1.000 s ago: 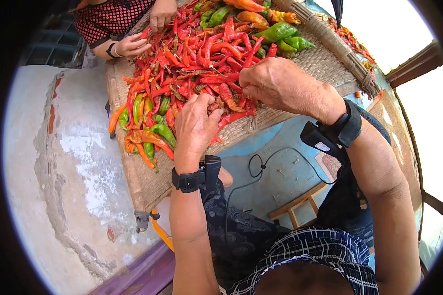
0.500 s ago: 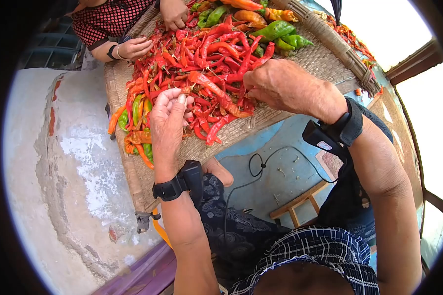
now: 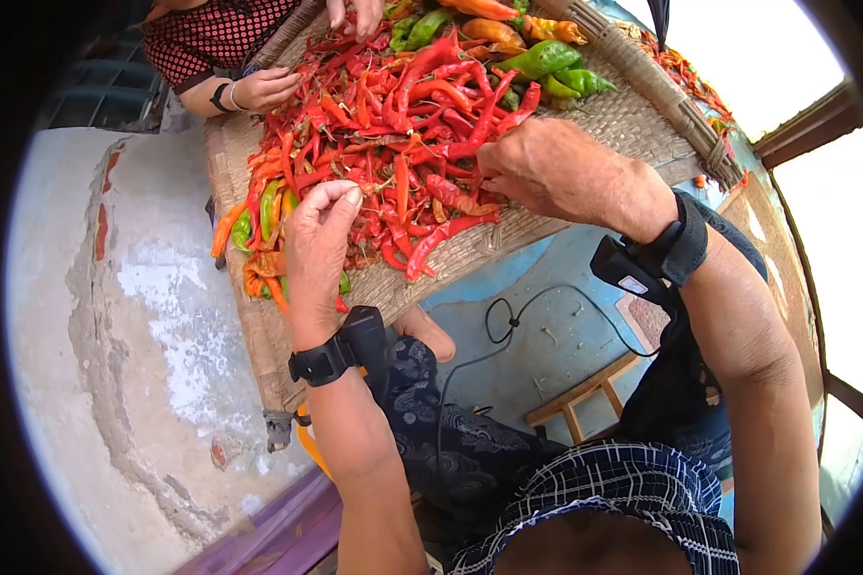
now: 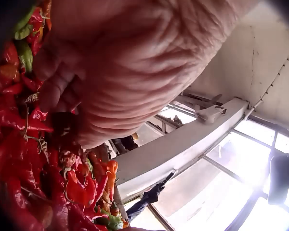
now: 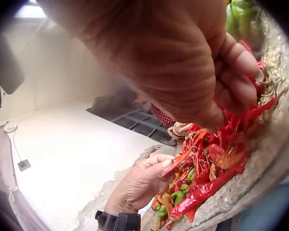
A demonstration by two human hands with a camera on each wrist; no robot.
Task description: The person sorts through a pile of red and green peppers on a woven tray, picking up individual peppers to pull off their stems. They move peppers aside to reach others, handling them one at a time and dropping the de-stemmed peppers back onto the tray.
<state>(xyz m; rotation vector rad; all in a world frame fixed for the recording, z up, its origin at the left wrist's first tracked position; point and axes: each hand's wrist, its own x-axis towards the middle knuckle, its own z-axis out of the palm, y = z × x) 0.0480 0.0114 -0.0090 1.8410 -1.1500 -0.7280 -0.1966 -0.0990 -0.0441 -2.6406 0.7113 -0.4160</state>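
Drawn leftward since a second earlier, the left hand [image 3: 318, 254] pinched a slender orange-red pepper [image 5: 184, 156] at the edge of the pile [image 3: 422, 115]. Probably light, smooth and slippery, it best suited a hold near the stem; whether the curled right hand [image 3: 561, 172] held anything could not be told.

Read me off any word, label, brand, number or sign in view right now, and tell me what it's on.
No text can be read.
Small white rectangular label on the black boxy device strapped to the wrist of the right hand: too small to read.
Heap of shiny red peppers: no writing seen.
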